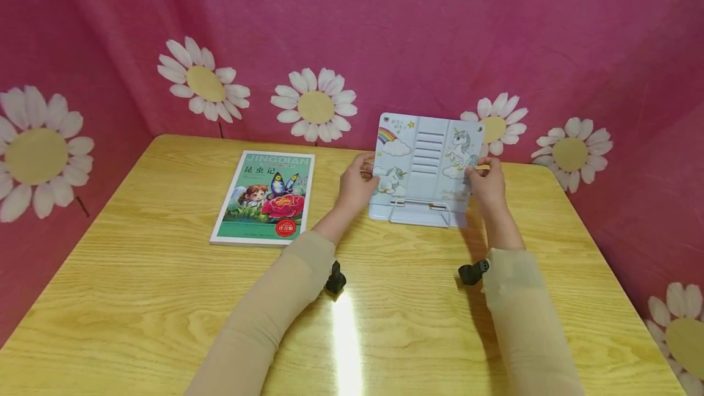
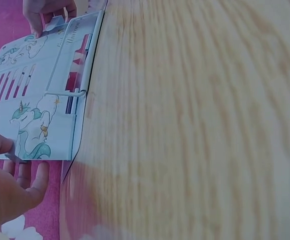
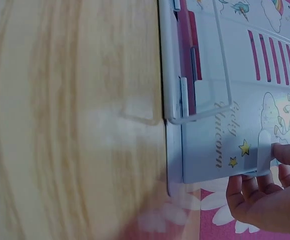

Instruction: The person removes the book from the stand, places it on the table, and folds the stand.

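Note:
A white book stand (image 1: pixel 407 170) printed with unicorns stands at the back right of the table, its back panel raised and leaning, with a row of slots down the middle. At its left side edge my left hand (image 1: pixel 357 182) grips it, thumb in front and fingers behind. My right hand (image 1: pixel 488 185) holds the opposite edge in the same manner. In the right wrist view, the thumb lies against a small white side clip (image 3: pixel 264 152). A wire page holder (image 1: pixel 419 205) crosses the stand's lower front, above its base plate.
A green-covered book (image 1: pixel 264 200) with a butterfly and a red flower lies flat, left of the stand. The wooden table (image 1: pixel 165 298) ends at a pink flowered cloth (image 1: pixel 385 29) behind and on both sides. Black wrist cameras sit at both sleeves.

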A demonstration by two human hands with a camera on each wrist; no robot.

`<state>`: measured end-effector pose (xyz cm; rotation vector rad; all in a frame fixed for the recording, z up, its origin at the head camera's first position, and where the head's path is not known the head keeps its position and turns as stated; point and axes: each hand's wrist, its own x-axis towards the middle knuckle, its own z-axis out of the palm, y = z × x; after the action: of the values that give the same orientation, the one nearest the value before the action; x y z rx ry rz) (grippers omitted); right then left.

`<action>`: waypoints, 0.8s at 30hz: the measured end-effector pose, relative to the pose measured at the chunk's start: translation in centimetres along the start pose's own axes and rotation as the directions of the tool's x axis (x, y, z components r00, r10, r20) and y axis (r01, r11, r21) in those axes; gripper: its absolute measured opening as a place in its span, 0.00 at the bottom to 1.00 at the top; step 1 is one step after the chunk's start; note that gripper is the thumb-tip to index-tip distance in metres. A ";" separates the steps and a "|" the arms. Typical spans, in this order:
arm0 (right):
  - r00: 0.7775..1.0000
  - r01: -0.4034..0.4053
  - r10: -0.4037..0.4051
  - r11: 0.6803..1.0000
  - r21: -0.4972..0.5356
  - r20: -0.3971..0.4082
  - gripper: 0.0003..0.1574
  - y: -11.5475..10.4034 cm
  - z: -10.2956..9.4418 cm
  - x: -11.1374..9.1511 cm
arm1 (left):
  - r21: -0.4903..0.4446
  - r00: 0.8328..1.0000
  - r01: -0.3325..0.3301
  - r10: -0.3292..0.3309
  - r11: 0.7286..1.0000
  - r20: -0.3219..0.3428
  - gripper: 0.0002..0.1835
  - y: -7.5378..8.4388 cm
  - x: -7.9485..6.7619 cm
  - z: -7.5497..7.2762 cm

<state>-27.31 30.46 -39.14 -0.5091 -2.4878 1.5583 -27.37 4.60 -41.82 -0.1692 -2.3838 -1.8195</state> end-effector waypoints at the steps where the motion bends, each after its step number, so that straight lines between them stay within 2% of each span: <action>1: 1.000 0.001 -0.001 1.000 0.003 0.010 0.22 0.0 -0.1 0.0 | 0.002 1.000 0.004 -0.004 1.000 0.001 0.24 0.0 0.0 0.0; 6: 1.000 -0.008 0.007 1.000 0.011 0.031 0.20 0.0 -0.2 0.2 | 0.002 1.000 0.019 -0.019 1.000 0.013 0.25 0.2 -0.1 -0.1; 15: 0.998 0.025 -0.026 0.999 0.030 0.058 0.18 0.1 0.3 0.4 | -0.014 0.998 0.059 -0.058 0.998 0.013 0.25 0.2 -0.7 -0.9; 24: 0.994 0.072 -0.074 0.997 0.032 0.078 0.19 0.1 -0.1 0.3 | 0.005 0.998 0.038 -0.038 0.999 0.043 0.21 0.5 -0.4 -1.2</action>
<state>-27.57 30.68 -39.21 -0.3539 -2.5065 1.6151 -26.85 3.52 -41.11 -0.1658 -2.4362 -1.8454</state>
